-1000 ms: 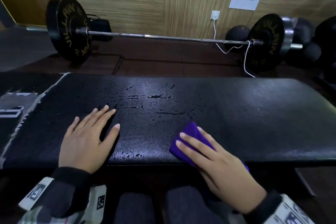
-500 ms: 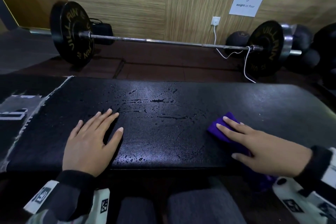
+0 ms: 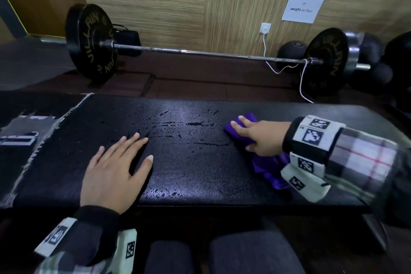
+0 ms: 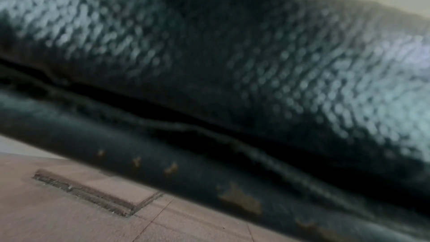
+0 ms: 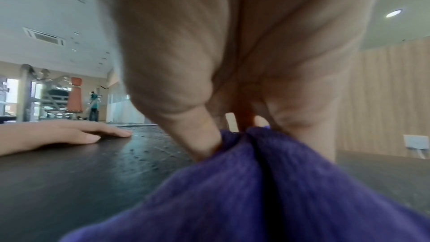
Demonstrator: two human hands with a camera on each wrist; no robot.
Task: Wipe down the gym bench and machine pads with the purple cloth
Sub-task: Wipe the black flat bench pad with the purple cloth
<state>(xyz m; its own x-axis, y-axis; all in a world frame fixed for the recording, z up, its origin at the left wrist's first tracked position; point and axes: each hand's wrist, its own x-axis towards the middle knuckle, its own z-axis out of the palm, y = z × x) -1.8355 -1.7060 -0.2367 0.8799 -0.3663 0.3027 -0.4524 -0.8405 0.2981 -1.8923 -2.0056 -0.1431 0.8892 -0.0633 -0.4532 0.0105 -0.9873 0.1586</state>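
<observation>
The black gym bench pad [image 3: 189, 173] runs left to right in front of me, with water droplets and streaks across its middle. My left hand [image 3: 133, 151] lies flat on the pad left of the wet patch, fingers spread. My right hand [image 3: 255, 135] presses the purple cloth [image 3: 266, 167] onto the pad to the right of the droplets, fingers stretched over its front fold. The cloth trails back under the wrist. In the right wrist view the cloth [image 5: 256, 190] bunches under the fingers [image 5: 204, 141], and the left hand [image 5: 69, 133] lies beyond. The left wrist view shows only the pad's edge [image 4: 232, 62].
A barbell [image 3: 200, 52] with black plates [image 3: 91, 42] lies on the floor behind the bench. A white cable [image 3: 302, 82] hangs from a wall socket near dark medicine balls [image 3: 291, 51]. The bench's left end [image 3: 26, 131] is torn and patched. My knees [image 3: 222, 253] are below the near edge.
My right hand has slid the purple cloth from the near edge at the middle out to the right and toward the far side. The left hand has stayed put.
</observation>
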